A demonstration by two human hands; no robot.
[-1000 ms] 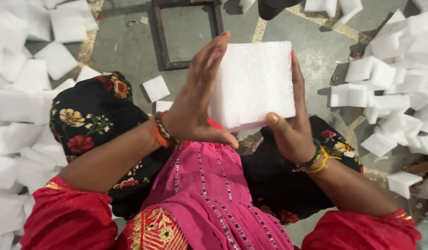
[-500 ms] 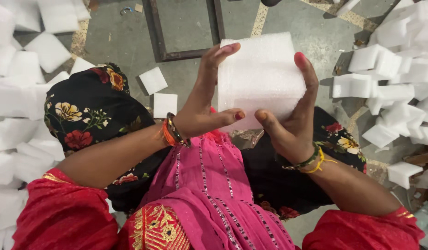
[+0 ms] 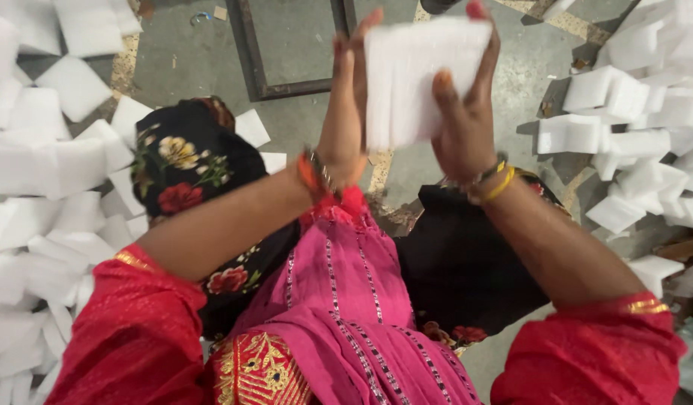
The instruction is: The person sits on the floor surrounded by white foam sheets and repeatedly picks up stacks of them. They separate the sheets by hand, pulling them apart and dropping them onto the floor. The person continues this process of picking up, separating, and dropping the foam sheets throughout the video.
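I hold a white foam block (image 3: pixel 414 79) up in front of me, above my lap. My right hand (image 3: pixel 463 120) grips its right side, thumb on the near face and fingers wrapped behind. My left hand (image 3: pixel 348 105) presses flat against its left edge, fingers straight and pointing up. Both wrists carry bangles. Below the block lie my pink dress and black flowered trousers (image 3: pixel 189 172).
Heaps of white foam pieces (image 3: pixel 54 172) lie on the floor at my left, and another pile of foam pieces (image 3: pixel 639 127) at my right. A dark metal frame (image 3: pixel 252 60) rests on the grey concrete floor ahead.
Both hands have lifted the foam block higher and closer to the camera. My left hand has shifted from under the block to flat against its left edge.
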